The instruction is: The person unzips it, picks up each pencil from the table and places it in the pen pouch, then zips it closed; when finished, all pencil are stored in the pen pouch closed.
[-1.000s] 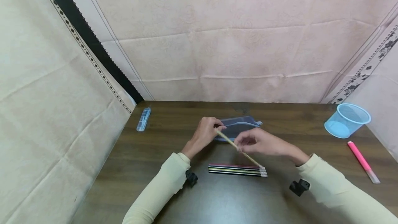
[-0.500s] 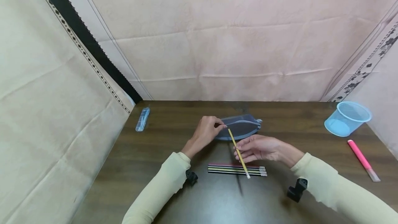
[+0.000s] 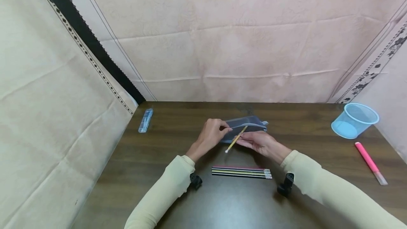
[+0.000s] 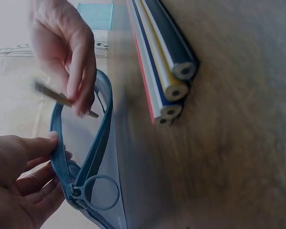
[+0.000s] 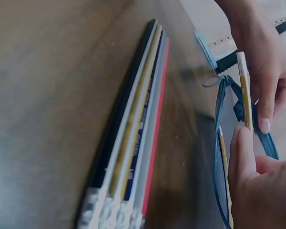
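On the table (image 3: 235,204) sits a zip pouch (image 3: 245,120), its edge pinched by the left hand (image 3: 210,133), seemingly to keep the mouth spread, while the right hand (image 3: 259,142) pinches a yellow pencil (image 3: 233,143), apparently for control, near that mouth.

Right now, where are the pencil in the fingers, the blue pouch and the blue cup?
Held pencil (image 3: 234,141): head view, middle of its shaft.
Blue pouch (image 3: 245,120): head view, its far panel.
Blue cup (image 3: 353,126): head view, its side wall.
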Available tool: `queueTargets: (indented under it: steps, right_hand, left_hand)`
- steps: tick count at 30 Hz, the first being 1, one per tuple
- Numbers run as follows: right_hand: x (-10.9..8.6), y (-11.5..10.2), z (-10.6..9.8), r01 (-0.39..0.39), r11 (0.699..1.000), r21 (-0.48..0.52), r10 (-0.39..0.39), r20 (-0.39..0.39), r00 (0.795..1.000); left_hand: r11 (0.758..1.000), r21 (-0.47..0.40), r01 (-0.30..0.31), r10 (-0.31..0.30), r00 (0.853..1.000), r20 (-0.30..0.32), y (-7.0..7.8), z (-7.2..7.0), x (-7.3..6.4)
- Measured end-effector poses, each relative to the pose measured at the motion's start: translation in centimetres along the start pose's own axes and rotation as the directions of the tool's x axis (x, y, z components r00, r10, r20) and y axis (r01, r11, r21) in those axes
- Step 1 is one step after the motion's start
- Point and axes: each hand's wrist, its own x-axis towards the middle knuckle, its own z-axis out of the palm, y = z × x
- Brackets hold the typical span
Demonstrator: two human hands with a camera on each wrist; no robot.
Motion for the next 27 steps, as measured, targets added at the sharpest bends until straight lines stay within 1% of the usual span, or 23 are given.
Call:
queueTargets:
  steps: [3, 5, 8, 10, 12, 15, 19, 22, 25, 27]
  right_hand:
    - [0.9, -0.3, 0.2, 0.034, 0.999, 0.012, -0.033, -0.063, 0.997]
    - [1.4, -0.4, 0.3, 0.066, 0.998, 0.012, -0.064, -0.091, 0.994]
    - [2.2, -0.2, 0.7, 0.12, 0.992, 0.024, -0.116, -0.135, 0.984]
    - [2.8, 0.0, 1.1, 0.146, 0.988, 0.052, -0.135, -0.172, 0.976]
    - [3.3, 0.2, 1.5, 0.161, 0.984, 0.075, -0.142, -0.213, 0.967]
    - [4.1, 0.6, 2.1, 0.162, 0.982, 0.102, -0.13, -0.265, 0.955]
    - [4.9, 1.0, 2.6, 0.16, 0.982, 0.097, -0.121, -0.319, 0.94]
    - [5.2, 1.2, 3.0, 0.166, 0.983, 0.082, -0.126, -0.361, 0.924]
    - [5.1, 1.3, 3.2, 0.175, 0.981, 0.089, -0.13, -0.372, 0.919]
    - [4.8, 1.4, 3.3, 0.17, 0.982, 0.087, -0.129, -0.354, 0.926]
  left_hand:
    - [1.0, 0.013, 0.002, -0.002, 1.0, 0.006, 0.0, -0.2, 0.0]
    - [1.0, 0.02, 0.001, -0.001, 1.0, 0.005, 0.2, -0.3, -0.1]
    - [1.0, 0.028, 0.005, -0.005, 1.0, 0.004, 0.4, -0.3, -0.2]
    - [0.999, 0.033, 0.015, -0.015, 1.0, -0.002, 0.5, -0.2, -0.2]
    - [0.999, 0.041, 0.021, -0.021, 1.0, -0.007, 0.5, -0.1, -0.2]
    - [0.998, 0.05, 0.029, -0.029, 1.0, -0.011, 0.6, 0.0, -0.3]
    - [0.999, 0.044, 0.026, -0.026, 1.0, -0.003, 0.6, 0.1, -0.4]
    - [0.999, 0.026, 0.022, -0.022, 1.0, 0.001, 0.6, 0.1, -0.4]
    - [1.0, 0.011, 0.018, -0.018, 1.0, 0.0, 0.6, 0.2, -0.3]
    - [1.0, 0.01, 0.019, -0.019, 1.0, -0.002, 0.5, 0.3, -0.3]
